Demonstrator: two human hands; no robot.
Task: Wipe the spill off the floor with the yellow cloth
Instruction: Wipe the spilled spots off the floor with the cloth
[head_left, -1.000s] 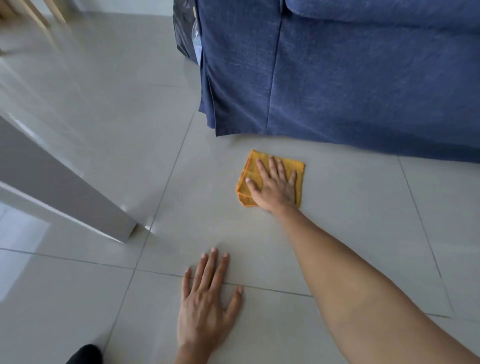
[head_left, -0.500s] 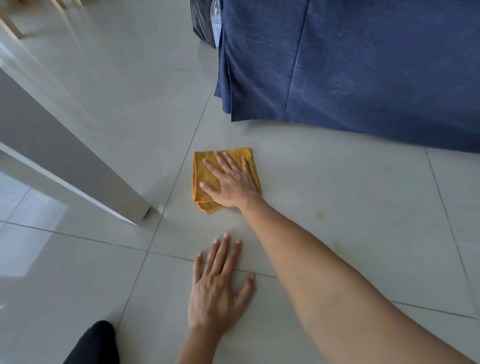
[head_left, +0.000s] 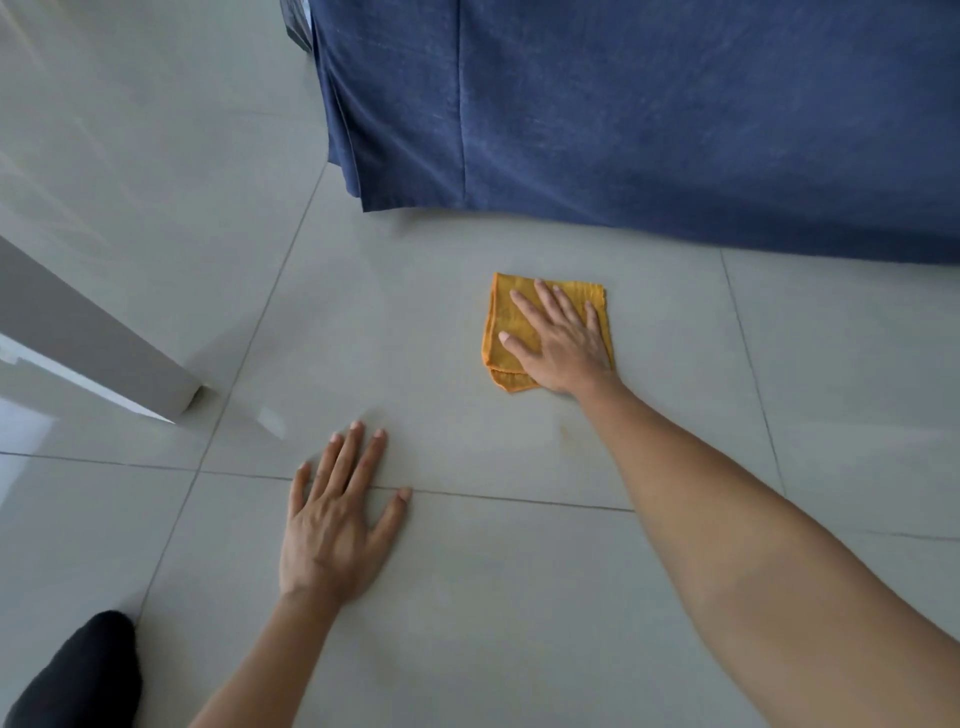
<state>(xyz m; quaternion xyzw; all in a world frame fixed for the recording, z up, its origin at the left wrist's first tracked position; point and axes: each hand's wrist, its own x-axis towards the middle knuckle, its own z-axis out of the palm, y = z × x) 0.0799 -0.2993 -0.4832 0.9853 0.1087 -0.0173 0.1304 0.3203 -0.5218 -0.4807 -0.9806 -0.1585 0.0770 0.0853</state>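
Both hands were flat and spread, neither clenched round anything. The right hand (head_left: 561, 345) lay palm down on the yellow cloth (head_left: 506, 332), fingers fanned across most of it, pressing rather than gripping; that spread probably served to keep the folded layers together and bear evenly on the floor (head_left: 415, 322). The cloth was folded into a rough square, one lower corner poking out beneath the heel of the hand, and it rested on a pale grey tile a little way in front of the hem of the blue sofa cover (head_left: 623, 130). Just nearer the person, beside the right forearm, a faint yellowish smear (head_left: 566, 436) showed on the tile, likely a remnant of the spill that a further pass would need to cover. The left hand (head_left: 337, 525) was planted open on the floor across a grout line, well apart from the cloth, seemingly as a prop for the person's weight while leaning forward. A pale furniture leg (head_left: 104, 364) stood to the left.
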